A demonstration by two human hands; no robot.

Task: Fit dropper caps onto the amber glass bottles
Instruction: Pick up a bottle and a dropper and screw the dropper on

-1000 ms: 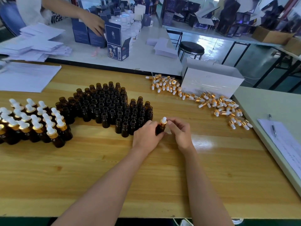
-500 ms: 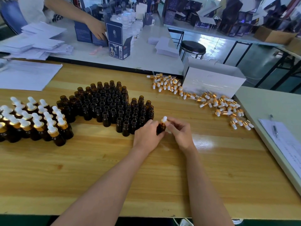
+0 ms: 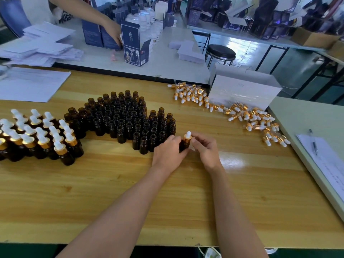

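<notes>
Fingers of the left grip (image 3: 168,155) curl round the body of a small amber glass bottle (image 3: 184,145), which stands upright near the middle of the light wooden counter (image 3: 130,192). The right grip (image 3: 206,151) pinches the gold-collared dropper cap with a white rubber bulb (image 3: 187,137) that sits on this bottle's neck. Whether the cap is fully seated cannot be told.

Just left of the held bottle stands a packed cluster of uncapped amber bottles (image 3: 126,118). Farther left is a group of capped amber bottles (image 3: 37,135). Loose gold-and-white dropper caps (image 3: 251,116) lie scattered at the far right, along the near side of a white cardboard box (image 3: 243,90). White paper sheets (image 3: 31,84) lie at the far left. At the right, a pen (image 3: 313,142) rests on a printed sheet (image 3: 327,164).
</notes>
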